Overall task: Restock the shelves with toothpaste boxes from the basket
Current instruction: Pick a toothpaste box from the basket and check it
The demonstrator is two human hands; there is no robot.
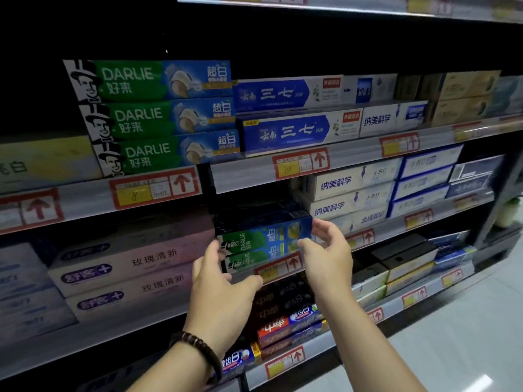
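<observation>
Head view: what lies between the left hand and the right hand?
In the head view, two stacked Darlie boxes under a dark blue box fill that gap.

red price tags (154, 188), glossy floor (467, 335)

The scene is dimly lit overall. The recesses of the shelves (356, 152) are lost in near-black shadow, while the fronts of the Darlie boxes (147, 117) on the upper shelf are shown brightly and sharply. A pale glare is thrown across the tiled floor (467, 335) at the lower right. The pale boxes (22, 292) at the left edge are smeared, and the shelf lines are bowed by wide-angle distortion.
</observation>
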